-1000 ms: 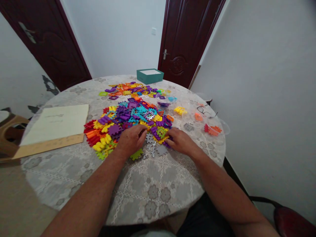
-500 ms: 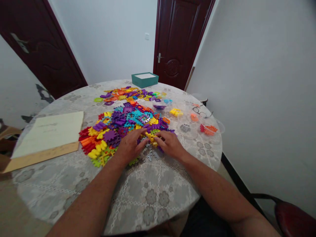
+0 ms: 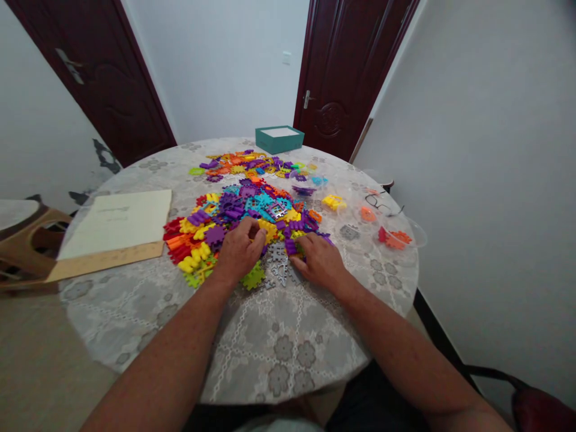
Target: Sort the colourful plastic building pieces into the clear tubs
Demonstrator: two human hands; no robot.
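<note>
A large pile of coloured plastic pieces lies on the round table. My left hand rests at the near side of the pile, thumb and fingers curved apart beside a yellow piece. Nothing shows held in it. To the right, my right hand reaches over purple and green pieces with its fingers bent; whether it holds one cannot be made out. Grey pieces lie between the two hands. A lime green piece is just below my left hand.
A second heap lies farther back, before a green box. Clear tubs with sorted pieces and glasses are at the right. A sheet of paper lies left. A wooden stool stands beyond the table edge.
My hands have moved apart, and the yellow piece that was between them now lies in the pile by my left hand. The grey pieces show more fully. The view has shifted.
</note>
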